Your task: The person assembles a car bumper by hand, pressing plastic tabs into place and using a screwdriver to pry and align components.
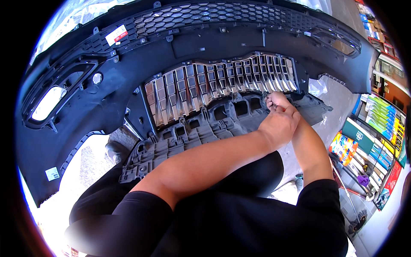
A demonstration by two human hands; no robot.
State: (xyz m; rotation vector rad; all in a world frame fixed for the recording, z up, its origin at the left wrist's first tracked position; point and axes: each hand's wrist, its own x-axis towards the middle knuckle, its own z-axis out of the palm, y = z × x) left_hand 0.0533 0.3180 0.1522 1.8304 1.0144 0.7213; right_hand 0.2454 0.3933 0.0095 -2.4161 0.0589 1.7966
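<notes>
A large black car bumper spans the view, its inner side facing me. Set into it is a chrome-and-dark grille of upright slats. A grey plastic panel with ribs and square openings lies along the grille's lower edge, over my lap. Reaching across from the left, my left hand is closed near the panel's right part. Just beyond it, my right hand is curled at the panel's edge below the grille. The two hands nearly touch. Whatever their fingers hold is hidden or too small to name.
Honeycomb mesh runs along the bumper's far side. A white-and-red label is stuck at its left. To the right stand shelves with boxes, an orange bag and a purple item. My shoe shows at left.
</notes>
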